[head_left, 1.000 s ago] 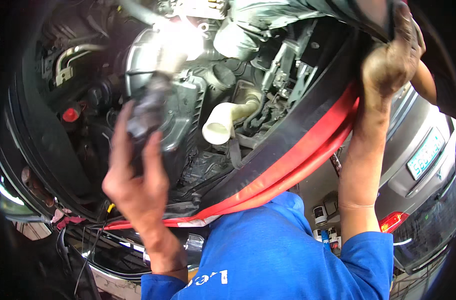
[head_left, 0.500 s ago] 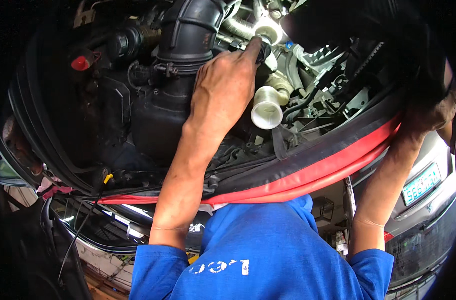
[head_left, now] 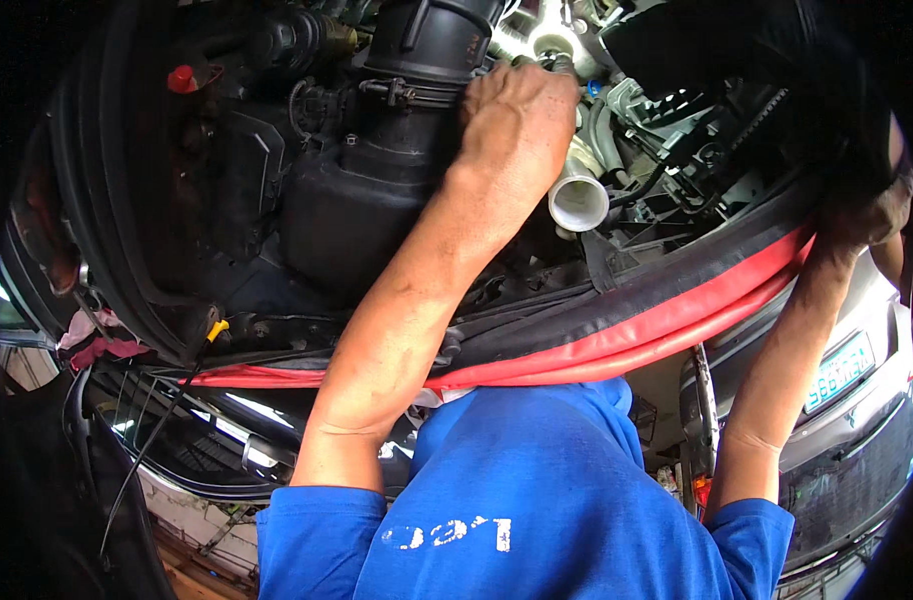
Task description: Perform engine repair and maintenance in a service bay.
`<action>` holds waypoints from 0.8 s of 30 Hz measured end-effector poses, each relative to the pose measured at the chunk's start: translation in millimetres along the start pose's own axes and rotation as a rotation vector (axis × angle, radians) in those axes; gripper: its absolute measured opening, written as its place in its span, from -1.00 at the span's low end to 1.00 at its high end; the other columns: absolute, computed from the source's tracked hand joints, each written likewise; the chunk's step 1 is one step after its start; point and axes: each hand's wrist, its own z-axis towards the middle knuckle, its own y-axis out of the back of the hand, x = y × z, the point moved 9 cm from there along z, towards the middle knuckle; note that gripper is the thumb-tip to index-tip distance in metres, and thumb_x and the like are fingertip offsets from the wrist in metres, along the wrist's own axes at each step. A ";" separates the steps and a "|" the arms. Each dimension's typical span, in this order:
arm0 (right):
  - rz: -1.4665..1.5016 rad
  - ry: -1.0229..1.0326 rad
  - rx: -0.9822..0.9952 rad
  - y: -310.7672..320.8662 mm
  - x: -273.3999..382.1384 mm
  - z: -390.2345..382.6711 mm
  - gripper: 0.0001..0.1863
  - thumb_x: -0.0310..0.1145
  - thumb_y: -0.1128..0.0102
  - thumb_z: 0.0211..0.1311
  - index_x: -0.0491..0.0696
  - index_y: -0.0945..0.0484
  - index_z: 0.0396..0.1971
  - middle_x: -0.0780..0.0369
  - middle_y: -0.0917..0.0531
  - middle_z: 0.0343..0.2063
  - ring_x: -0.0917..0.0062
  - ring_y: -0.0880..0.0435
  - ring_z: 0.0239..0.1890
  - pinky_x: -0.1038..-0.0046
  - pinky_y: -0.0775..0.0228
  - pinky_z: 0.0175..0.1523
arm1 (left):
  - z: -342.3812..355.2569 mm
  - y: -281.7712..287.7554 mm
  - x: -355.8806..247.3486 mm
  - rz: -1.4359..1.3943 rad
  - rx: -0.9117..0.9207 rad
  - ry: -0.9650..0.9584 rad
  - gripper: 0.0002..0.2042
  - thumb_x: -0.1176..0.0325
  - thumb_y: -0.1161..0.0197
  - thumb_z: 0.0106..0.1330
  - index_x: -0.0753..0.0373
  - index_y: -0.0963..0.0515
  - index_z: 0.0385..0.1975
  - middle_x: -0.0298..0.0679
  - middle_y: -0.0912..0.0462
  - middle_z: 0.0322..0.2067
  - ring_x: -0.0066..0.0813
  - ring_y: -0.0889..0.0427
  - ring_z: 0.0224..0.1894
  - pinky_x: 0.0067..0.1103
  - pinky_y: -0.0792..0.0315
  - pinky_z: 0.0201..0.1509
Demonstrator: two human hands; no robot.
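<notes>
My left hand (head_left: pixel 522 110) reaches into an engine bay, back of the hand up. Its fingers curl in at a small dark part by a brightly lit metal pipe fitting (head_left: pixel 555 42); the fingertips are hidden, so what they hold cannot be made out. Just below that hand, an open-ended pale metal pipe (head_left: pixel 579 204) faces me. Left of the hand stand a ribbed black air intake hose (head_left: pixel 427 45) and a black air filter housing (head_left: pixel 367 205). Far right, my right hand (head_left: pixel 875 215) lies in shadow beside the bay's edge, its fingers mostly lost in the dark.
A red and black padded cover (head_left: pixel 667 315) lies along the front edge of the bay. A red cap (head_left: pixel 182 79) sits at the left. A yellow-ended dark rod (head_left: pixel 217 330) slants down nearby. Another vehicle (head_left: pixel 837 440) stands behind my right arm.
My left index finger was stretched out against the pipe fitting; now the fingers are curled in beside it. The view has shifted, with the engine parts now farther right. My right hand stays put.
</notes>
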 end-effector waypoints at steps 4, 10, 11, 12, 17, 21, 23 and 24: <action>-0.014 -0.054 -0.115 12.6 14.7 11.3 -0.53 -0.22 -0.43 0.05 -0.17 -0.65 -0.07 0.08 -0.74 -0.24 0.23 -0.74 -0.30 0.34 -0.57 -0.15 | 2.2 28.2 -13.5 0.088 -0.237 -0.099 -0.92 0.48 -0.21 0.20 0.34 -0.61 -0.40 0.00 -0.63 -0.25 -0.03 -0.65 -0.20 -0.23 -0.56 -0.13; 0.038 -0.176 -0.090 14.4 0.0 3.4 -0.48 -0.34 -0.36 0.15 -0.37 -0.52 0.03 -0.08 -0.67 -0.10 0.08 -0.68 -0.06 0.24 -0.52 0.08 | 46.5 -17.1 -50.1 -0.197 0.163 -0.321 -0.91 0.48 -0.22 0.13 0.31 -0.64 -0.42 -0.01 -0.66 -0.36 -0.07 -0.66 -0.27 -0.31 -0.56 -0.17; 0.021 -0.173 -0.100 18.7 -0.3 3.1 -0.48 -0.34 -0.36 0.15 -0.37 -0.52 0.03 -0.08 -0.67 -0.10 0.08 -0.68 -0.06 0.24 -0.52 0.08 | 52.7 -49.9 -58.4 -0.255 0.389 -0.282 -0.88 0.48 -0.20 0.15 0.29 -0.67 -0.39 0.02 -0.67 -0.35 -0.09 -0.68 -0.28 -0.35 -0.59 -0.16; 0.377 -0.451 -0.214 10.8 -0.7 10.0 -0.58 -0.32 -0.22 0.29 -0.34 -0.56 0.01 -0.03 -0.68 -0.12 0.22 -0.67 -0.08 0.34 -0.48 0.08 | 53.2 -86.8 -40.6 -0.100 0.479 -0.376 -0.85 0.47 -0.19 0.19 0.33 -0.64 -0.29 -0.03 -0.68 -0.31 -0.16 -0.68 -0.23 -0.38 -0.58 -0.12; 0.963 -1.003 -0.220 -9.9 -6.6 -12.6 -0.58 -0.21 -0.05 0.49 -0.33 -0.60 -0.04 0.10 -0.69 -0.14 0.44 -0.63 -0.09 0.49 -0.41 0.11 | 71.5 -106.2 -69.4 -0.031 0.618 -0.586 -0.80 0.44 -0.18 0.24 0.36 -0.61 -0.20 -0.08 -0.68 -0.26 -0.24 -0.68 -0.18 -0.40 -0.56 -0.10; 1.001 -1.054 -0.314 -9.2 -14.8 -17.1 -0.59 -0.23 -0.17 0.43 -0.36 -0.60 -0.10 0.15 -0.67 -0.19 0.49 -0.59 -0.05 0.53 -0.34 0.17 | 97.4 -103.3 -86.7 -0.075 0.675 -0.696 -0.80 0.42 -0.17 0.25 0.35 -0.60 -0.20 -0.09 -0.67 -0.26 -0.25 -0.67 -0.18 -0.40 -0.55 -0.11; 1.137 -1.056 -0.270 -10.8 -5.4 -7.7 -0.56 -0.23 -0.07 0.48 -0.38 -0.56 -0.01 0.10 -0.65 -0.06 0.49 -0.56 0.03 0.52 -0.31 0.22 | 107.2 -101.3 -87.8 -0.092 0.716 -0.741 -0.80 0.41 -0.16 0.25 0.34 -0.60 -0.21 -0.09 -0.67 -0.26 -0.25 -0.66 -0.19 -0.40 -0.54 -0.12; 1.164 -1.080 -0.236 -10.0 -3.3 -6.2 -0.56 -0.23 -0.08 0.47 -0.38 -0.57 -0.02 0.10 -0.65 -0.06 0.48 -0.56 0.03 0.52 -0.31 0.22 | 112.3 -97.4 -91.2 -0.103 0.737 -0.764 -0.80 0.40 -0.16 0.25 0.34 -0.60 -0.21 -0.10 -0.66 -0.26 -0.25 -0.66 -0.19 -0.40 -0.54 -0.12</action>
